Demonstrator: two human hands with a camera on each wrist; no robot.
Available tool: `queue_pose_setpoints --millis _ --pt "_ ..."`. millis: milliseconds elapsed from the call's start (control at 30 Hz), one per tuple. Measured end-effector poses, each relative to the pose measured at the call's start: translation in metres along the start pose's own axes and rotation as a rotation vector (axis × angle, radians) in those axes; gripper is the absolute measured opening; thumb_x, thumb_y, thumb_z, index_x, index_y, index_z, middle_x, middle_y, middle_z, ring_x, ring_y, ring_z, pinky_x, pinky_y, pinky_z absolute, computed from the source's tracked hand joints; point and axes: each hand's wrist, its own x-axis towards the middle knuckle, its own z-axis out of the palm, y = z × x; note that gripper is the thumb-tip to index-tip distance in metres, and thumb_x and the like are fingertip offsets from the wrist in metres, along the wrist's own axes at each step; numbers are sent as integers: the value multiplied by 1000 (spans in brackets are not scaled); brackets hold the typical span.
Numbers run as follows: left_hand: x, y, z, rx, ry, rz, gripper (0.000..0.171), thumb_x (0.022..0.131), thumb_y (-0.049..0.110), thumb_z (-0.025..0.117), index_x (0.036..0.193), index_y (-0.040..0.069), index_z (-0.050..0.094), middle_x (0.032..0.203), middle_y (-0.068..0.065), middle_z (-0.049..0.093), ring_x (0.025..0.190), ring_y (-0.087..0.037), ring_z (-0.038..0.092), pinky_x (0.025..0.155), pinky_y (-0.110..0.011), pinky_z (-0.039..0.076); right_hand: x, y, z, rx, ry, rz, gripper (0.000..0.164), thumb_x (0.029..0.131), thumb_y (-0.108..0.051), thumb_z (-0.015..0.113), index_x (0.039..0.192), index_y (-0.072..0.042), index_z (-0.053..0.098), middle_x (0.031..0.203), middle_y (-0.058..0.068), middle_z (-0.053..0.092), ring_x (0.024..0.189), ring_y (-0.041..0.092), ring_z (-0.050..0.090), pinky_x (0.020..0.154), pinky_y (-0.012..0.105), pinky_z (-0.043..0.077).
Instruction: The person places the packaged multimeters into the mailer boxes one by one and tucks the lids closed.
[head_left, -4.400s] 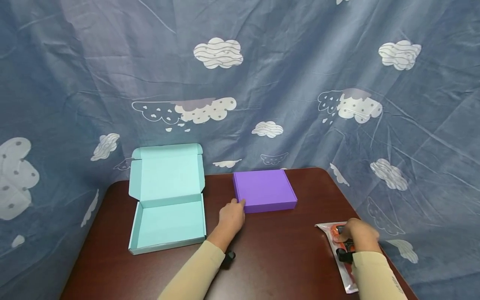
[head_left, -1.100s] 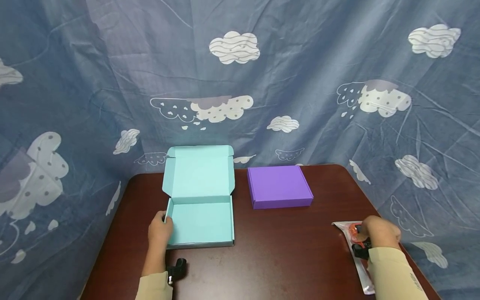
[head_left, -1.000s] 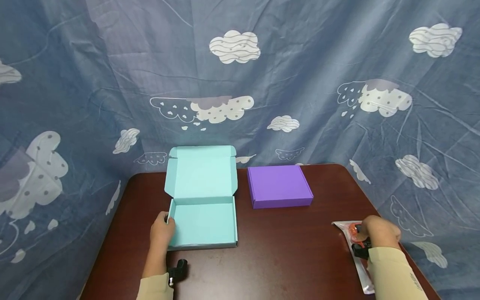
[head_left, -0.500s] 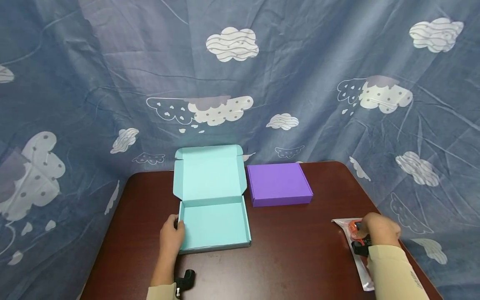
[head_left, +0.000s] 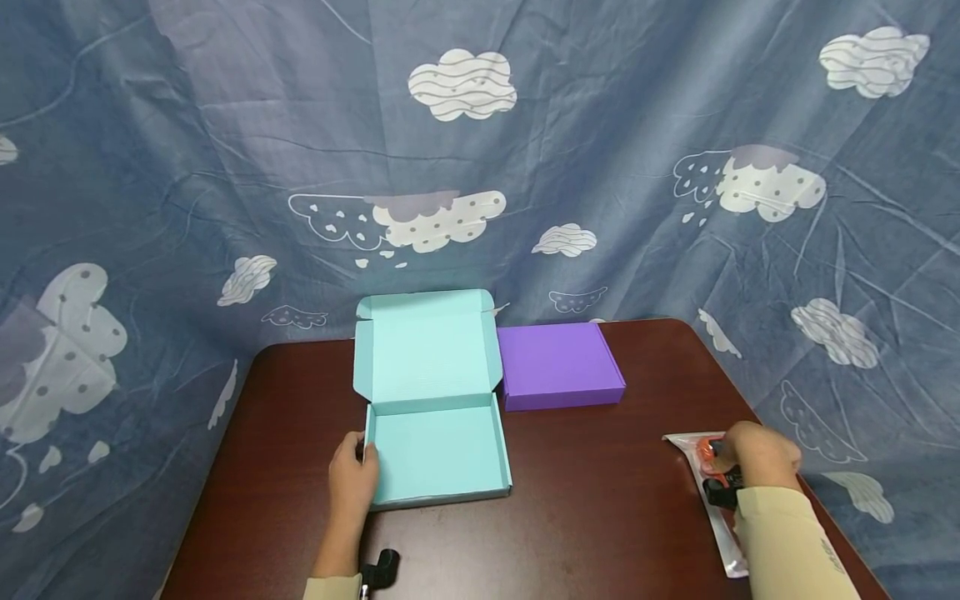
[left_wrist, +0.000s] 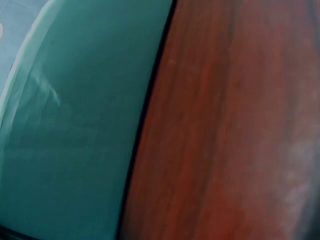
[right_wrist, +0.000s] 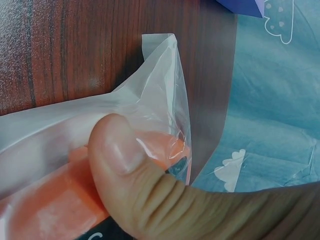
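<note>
An open mint-green cardboard box (head_left: pixel 438 454) lies on the table with its lid raised behind it. My left hand (head_left: pixel 352 479) grips the box's left wall, the thumb over the rim and the fingers outside. In the left wrist view only the box's side (left_wrist: pixel 85 120) and the table show; the hand is out of that view. At the right, my right hand (head_left: pixel 761 454) holds a clear plastic packet (head_left: pixel 712 500) with something orange and black inside. Its thumb presses on the packet (right_wrist: pixel 155 75) in the right wrist view; the other fingers are hidden there.
A closed purple box (head_left: pixel 562 362) lies close to the right of the mint-green lid. The dark wooden table (head_left: pixel 585 517) ends at a blue curtain (head_left: pixel 600 150) with cloud prints behind and at the sides. The packet lies near the table's right edge.
My left hand has gone from the purple box to the mint-green box's left wall. That box has slid right, up beside the purple one. My right hand stays on the packet.
</note>
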Motion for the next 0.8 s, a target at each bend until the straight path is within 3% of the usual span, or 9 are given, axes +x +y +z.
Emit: queue_pose_setpoints --millis 467,800 --pt "-1 3 3 15 -9 10 22 99 8 57 117 -2 65 108 -22 65 99 -38 60 86 -55 45 0 1 0 29 32 17 72 79 -39 85 100 21 50 100 27 54 101 37 55 90 42 45" --pt "-3 4 1 26 -43 -1 24 101 11 56 121 -1 65 112 -22 65 102 -39 61 85 -57 45 3 1 1 8 16 -2 79 79 -43 86 104 23 49 102 28 53 102 38 54 91 44 44"
